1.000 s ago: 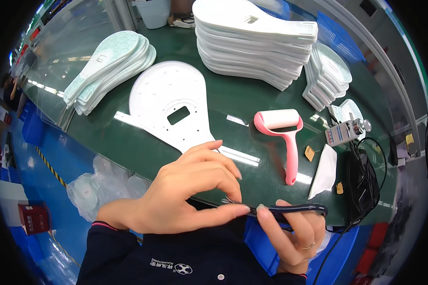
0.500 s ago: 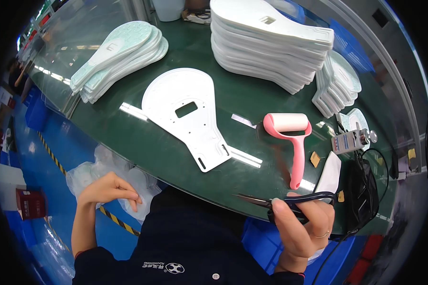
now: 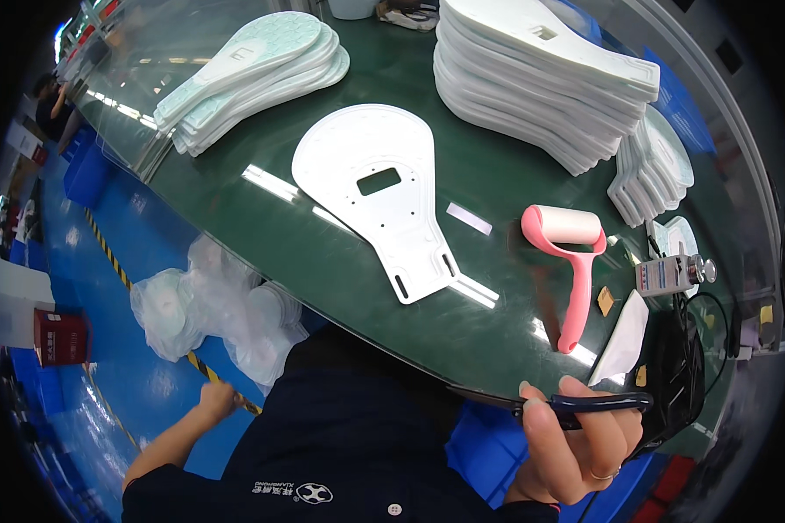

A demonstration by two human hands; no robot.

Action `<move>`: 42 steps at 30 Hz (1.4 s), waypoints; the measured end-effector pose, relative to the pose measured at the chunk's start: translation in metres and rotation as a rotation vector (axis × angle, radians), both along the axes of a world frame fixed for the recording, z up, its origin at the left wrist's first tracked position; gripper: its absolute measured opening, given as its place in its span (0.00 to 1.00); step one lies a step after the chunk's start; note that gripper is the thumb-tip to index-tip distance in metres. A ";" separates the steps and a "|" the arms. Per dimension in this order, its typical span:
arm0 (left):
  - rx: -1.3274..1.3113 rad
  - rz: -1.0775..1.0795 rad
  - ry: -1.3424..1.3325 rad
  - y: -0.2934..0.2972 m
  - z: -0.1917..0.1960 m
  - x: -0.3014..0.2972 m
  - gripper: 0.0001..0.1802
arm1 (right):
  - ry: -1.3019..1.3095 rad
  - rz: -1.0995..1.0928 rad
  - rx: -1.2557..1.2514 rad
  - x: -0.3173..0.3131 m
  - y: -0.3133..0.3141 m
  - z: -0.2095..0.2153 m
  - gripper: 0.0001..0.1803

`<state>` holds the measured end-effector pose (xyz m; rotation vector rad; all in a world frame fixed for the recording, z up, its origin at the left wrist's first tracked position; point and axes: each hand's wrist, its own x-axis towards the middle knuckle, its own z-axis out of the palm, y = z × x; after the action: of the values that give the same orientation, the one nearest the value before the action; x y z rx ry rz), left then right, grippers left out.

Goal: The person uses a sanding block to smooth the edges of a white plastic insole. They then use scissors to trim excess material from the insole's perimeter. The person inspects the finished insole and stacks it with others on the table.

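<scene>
bright light, white glare streaks on the green tabletop, edges curving into black.

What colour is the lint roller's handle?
The lint roller's handle is pink, seen best in the head view.

A single panel is lying on a worktable, one stack standing behind it at left, another stack behind at right, a roller to its right, scissors front-right.
</scene>
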<state>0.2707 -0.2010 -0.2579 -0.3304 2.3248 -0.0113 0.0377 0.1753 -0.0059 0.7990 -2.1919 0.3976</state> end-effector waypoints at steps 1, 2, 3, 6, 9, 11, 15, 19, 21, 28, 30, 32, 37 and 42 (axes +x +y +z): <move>0.141 0.039 0.192 0.012 0.019 -0.034 0.19 | 0.005 0.022 0.014 0.002 -0.001 0.000 0.25; 0.178 -0.055 0.444 0.042 0.059 -0.079 0.19 | 0.025 0.024 0.035 0.004 -0.007 -0.001 0.24; 0.362 -0.026 0.521 0.065 0.098 -0.116 0.13 | 0.045 0.014 0.054 0.006 -0.012 -0.001 0.24; 1.128 -0.144 0.477 0.118 0.218 -0.191 0.21 | 0.155 -0.009 0.107 0.001 -0.010 -0.004 0.22; 1.458 -0.032 0.452 0.137 0.266 -0.211 0.24 | 0.336 0.015 0.214 -0.001 -0.003 0.001 0.19; 1.664 0.112 0.438 0.149 0.271 -0.224 0.23 | 0.465 0.071 0.288 -0.006 -0.001 0.001 0.17; 1.727 0.104 0.315 0.169 0.270 -0.244 0.13 | 0.462 -0.006 0.395 0.003 0.001 0.006 0.18; 1.797 0.242 0.181 0.174 0.269 -0.249 0.08 | 0.419 -0.033 0.415 0.003 0.002 0.004 0.20; 1.825 0.298 0.187 0.172 0.264 -0.249 0.10 | 0.380 -0.063 0.398 0.004 0.002 0.000 0.19; 1.534 0.359 0.339 0.130 0.216 -0.240 0.13 | 0.274 -0.085 0.344 0.004 0.012 -0.003 0.18; 1.399 0.293 0.184 0.103 0.189 -0.229 0.10 | 0.224 -0.085 0.283 0.000 0.015 -0.003 0.18; 1.099 0.391 0.013 0.071 0.160 -0.219 0.10 | 0.151 -0.108 0.186 -0.013 0.012 -0.012 0.17; 0.332 0.350 -0.110 -0.023 0.022 -0.131 0.04 | -0.147 -0.204 -0.233 -0.056 0.039 -0.034 0.20; 0.186 -0.315 0.440 -0.026 -0.007 -0.102 0.10 | -0.449 -0.576 -0.578 -0.049 0.089 -0.051 0.19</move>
<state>0.1690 -0.2271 -0.2645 0.1461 2.7646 0.1337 -0.0117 0.2643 -0.0566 -0.2623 -2.3873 0.9122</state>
